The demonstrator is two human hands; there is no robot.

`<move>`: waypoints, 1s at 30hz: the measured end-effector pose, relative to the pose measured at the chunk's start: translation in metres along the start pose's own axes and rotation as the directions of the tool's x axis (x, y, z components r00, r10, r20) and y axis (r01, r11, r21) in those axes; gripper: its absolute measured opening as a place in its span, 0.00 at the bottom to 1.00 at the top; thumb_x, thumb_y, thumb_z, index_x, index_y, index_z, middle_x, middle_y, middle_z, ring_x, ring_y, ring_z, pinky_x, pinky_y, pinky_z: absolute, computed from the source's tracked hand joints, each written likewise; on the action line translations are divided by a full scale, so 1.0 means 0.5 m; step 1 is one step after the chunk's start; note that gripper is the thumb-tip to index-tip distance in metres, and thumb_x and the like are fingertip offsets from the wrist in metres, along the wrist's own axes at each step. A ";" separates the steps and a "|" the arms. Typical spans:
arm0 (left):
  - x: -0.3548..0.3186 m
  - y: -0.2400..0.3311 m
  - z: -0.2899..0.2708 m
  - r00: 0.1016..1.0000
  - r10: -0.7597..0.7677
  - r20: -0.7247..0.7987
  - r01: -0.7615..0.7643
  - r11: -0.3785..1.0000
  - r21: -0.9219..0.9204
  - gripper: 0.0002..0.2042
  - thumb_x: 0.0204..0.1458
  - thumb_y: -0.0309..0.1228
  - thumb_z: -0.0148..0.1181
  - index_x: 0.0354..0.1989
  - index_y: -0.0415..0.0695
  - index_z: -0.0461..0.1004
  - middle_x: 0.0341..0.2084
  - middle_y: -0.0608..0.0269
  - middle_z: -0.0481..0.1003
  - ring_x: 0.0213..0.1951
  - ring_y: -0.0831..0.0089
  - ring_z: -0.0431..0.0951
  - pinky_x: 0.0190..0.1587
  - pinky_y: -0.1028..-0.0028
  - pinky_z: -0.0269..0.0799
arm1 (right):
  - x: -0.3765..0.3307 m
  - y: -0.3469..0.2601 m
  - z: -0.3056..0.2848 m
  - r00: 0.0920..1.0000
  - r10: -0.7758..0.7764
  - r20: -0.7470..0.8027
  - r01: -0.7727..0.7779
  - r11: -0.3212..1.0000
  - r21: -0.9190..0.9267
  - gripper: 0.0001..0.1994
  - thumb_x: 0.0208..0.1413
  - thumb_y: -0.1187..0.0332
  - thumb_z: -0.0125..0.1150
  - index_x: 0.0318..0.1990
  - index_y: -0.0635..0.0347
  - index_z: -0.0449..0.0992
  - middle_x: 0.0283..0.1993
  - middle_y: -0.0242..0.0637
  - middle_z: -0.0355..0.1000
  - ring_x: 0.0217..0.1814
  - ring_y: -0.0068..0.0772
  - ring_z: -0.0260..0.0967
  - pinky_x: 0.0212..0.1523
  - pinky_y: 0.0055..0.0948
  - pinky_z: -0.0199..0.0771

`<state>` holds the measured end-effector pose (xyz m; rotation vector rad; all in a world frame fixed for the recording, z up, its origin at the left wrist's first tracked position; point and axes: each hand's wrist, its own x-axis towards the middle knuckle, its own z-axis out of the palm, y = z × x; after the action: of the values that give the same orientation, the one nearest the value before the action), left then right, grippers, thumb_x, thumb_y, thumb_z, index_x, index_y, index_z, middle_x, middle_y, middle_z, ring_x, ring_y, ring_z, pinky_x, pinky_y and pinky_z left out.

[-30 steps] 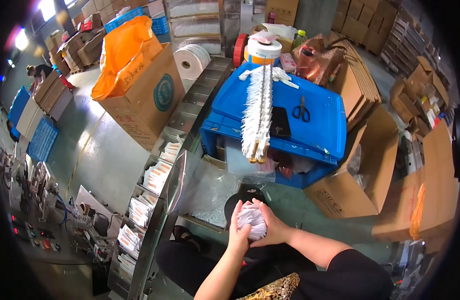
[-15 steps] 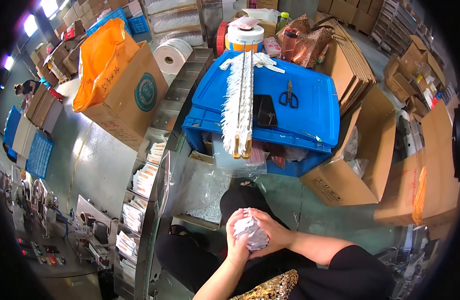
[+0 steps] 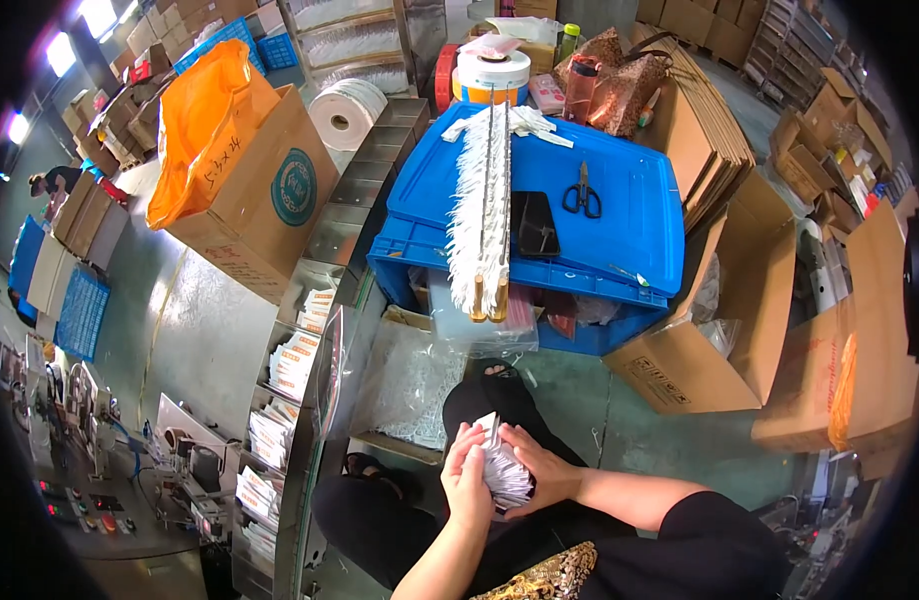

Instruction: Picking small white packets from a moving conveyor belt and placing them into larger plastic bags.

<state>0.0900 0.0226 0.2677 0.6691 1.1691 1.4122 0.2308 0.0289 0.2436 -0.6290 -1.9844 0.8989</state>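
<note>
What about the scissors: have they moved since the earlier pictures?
No: the scissors lie at the same spot on the blue lid, beside the black slab.

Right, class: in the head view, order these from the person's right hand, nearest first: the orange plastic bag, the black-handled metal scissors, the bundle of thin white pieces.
1. White bundle: held between left hand and right hand.
2. Scissors: ahead, on the blue plastic lid.
3. Orange bag: farthest, ahead and to the left.

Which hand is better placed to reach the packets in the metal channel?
Probably the left hand: it lies nearer the packets, while the right hand sits farther across. Both hold the white stack.
</note>
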 end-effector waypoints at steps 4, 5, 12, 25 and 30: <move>0.008 0.044 0.010 0.970 -0.129 0.206 0.165 0.972 -0.167 0.18 0.55 0.36 0.41 0.47 0.34 0.66 0.49 0.52 0.66 0.57 0.63 0.59 0.58 0.67 0.53 | 0.036 0.012 -0.016 0.997 -0.064 -0.052 0.060 0.996 -0.064 0.54 0.33 0.54 0.71 0.64 0.48 0.36 0.65 0.52 0.40 0.67 0.54 0.37 0.63 0.49 0.39; 0.007 0.064 0.020 0.944 -0.061 0.323 0.149 0.956 -0.252 0.21 0.55 0.38 0.41 0.50 0.35 0.63 0.50 0.53 0.65 0.57 0.63 0.59 0.58 0.67 0.53 | 0.048 0.008 -0.027 0.993 -0.091 -0.077 0.086 0.994 -0.060 0.52 0.34 0.56 0.71 0.64 0.49 0.39 0.64 0.51 0.42 0.66 0.54 0.40 0.62 0.50 0.43; -0.002 0.030 0.001 0.903 0.020 0.429 0.003 0.998 -0.055 0.36 0.41 0.39 0.59 0.58 0.38 0.51 0.57 0.53 0.55 0.57 0.63 0.57 0.59 0.65 0.51 | 0.036 -0.001 -0.038 0.998 0.070 0.001 -0.069 0.989 -0.131 0.52 0.28 0.50 0.72 0.61 0.52 0.46 0.63 0.50 0.44 0.62 0.56 0.46 0.58 0.49 0.50; 0.013 -0.033 -0.019 0.984 -0.002 0.180 0.029 0.988 -0.148 0.28 0.50 0.48 0.45 0.48 0.33 0.62 0.51 0.49 0.63 0.52 0.62 0.64 0.55 0.63 0.57 | 0.032 0.011 -0.011 0.995 0.095 0.026 -0.093 0.994 -0.054 0.61 0.24 0.42 0.70 0.64 0.49 0.34 0.63 0.54 0.42 0.66 0.58 0.39 0.60 0.53 0.41; 0.015 -0.011 -0.016 0.925 -0.134 0.355 0.262 0.903 -0.341 0.35 0.46 0.57 0.44 0.49 0.34 0.65 0.54 0.49 0.59 0.56 0.61 0.59 0.59 0.62 0.48 | 0.048 0.029 -0.025 0.997 0.011 0.079 0.006 0.979 -0.204 0.51 0.32 0.53 0.69 0.63 0.51 0.41 0.62 0.54 0.44 0.66 0.58 0.39 0.60 0.56 0.36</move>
<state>0.0834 0.0267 0.2581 0.4632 0.6532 1.2490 0.2306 0.0593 0.2488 -0.7204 -2.1666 0.7365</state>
